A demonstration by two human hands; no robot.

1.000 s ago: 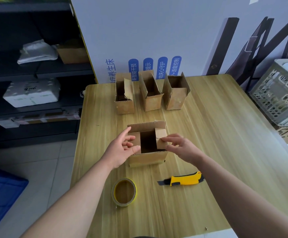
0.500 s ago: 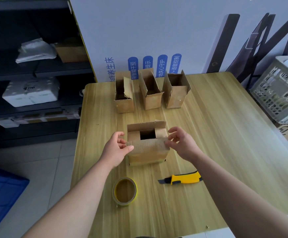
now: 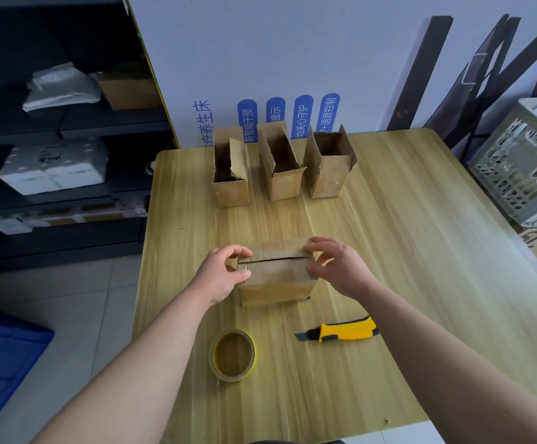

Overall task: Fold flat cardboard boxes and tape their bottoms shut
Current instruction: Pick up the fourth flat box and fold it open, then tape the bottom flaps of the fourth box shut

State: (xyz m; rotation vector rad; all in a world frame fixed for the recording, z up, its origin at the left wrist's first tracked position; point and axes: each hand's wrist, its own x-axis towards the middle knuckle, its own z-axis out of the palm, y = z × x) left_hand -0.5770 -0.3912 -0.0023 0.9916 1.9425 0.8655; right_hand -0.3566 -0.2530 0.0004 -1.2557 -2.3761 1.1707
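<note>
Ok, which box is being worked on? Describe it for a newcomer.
On the wooden table, just beyond the tape roll and yellow utility knife, sits a cardboard box. Left hand and right hand hold its ends, flaps folded shut; the three boxes behind stand open.

Fingers (image 3: 241, 252) hide both top ends of the folded box (image 3: 276, 280) (the white crate (image 3: 516, 174) runs off the right edge)

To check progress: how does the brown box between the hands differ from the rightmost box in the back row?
The brown cardboard box between the hands has upper flaps folded shut; the rightmost brown cardboard box in the back row has flaps standing open. The left hand and right hand grip the first; nothing touches the second. Both stand on the wooden table.
</note>
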